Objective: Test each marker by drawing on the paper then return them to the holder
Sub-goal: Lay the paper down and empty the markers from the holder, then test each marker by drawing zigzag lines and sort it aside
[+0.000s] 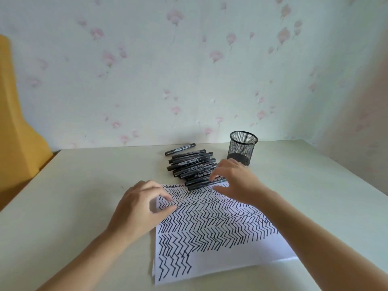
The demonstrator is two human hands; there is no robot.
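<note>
Pale cream tabletop [73, 196] fills the lower field, backed by floral wallpaper [147, 70]; a yellow object [19, 114] stands at 9 o'clock beyond the table edge.

Nearest the viewer, at 6 o'clock, a white paper [210, 238] lies flat on the table; its surface is covered with rows of black zigzag strokes, dense across the upper and middle area, with a bare white margin at its lower right; more sheet edges show beneath it.

Left hand [142, 208] rests at the paper's upper left corner; fingers are loosely curved, fingertips touching the sheet, gripping nothing.

Right hand [235, 181] sits at the far edge of the paper, at 12 o'clock from the sheet's centre; thumb and fingers curl around one black marker [201, 185] lying crosswise at the near end of the pile.

Pile of markers [192, 164] lies just beyond the paper; all are black-barrelled with pale printed labels, stacked roughly parallel; one lies apart at the far end.

Holder [242, 148], a black wire-mesh cup, stands upright at 1 o'clock, just beyond the right hand; no markers are seen inside.
</note>
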